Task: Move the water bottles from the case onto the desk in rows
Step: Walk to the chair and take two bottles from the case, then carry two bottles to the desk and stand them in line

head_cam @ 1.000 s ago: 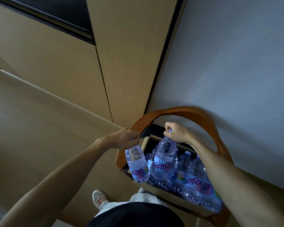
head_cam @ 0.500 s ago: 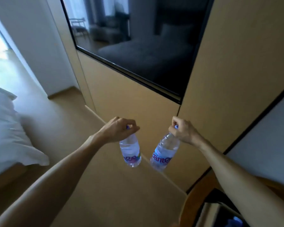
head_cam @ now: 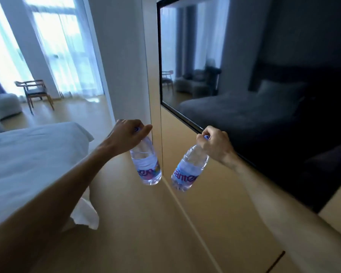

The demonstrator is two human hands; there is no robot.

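The person is carrying two water bottles, one in each hand. The left hand [head_cam: 129, 134] is curling its fingers around the top of the left bottle [head_cam: 147, 166]. The right hand [head_cam: 215, 143] is pinching the cap end of the right bottle [head_cam: 188, 171]. Both bottles are hanging in the air just below the big dark screen [head_cam: 264, 75], near its lower corner. The desk and the case are not showing. I think this is the carrying step. Next, the person needs to find the desk and stand both bottles up in a row.
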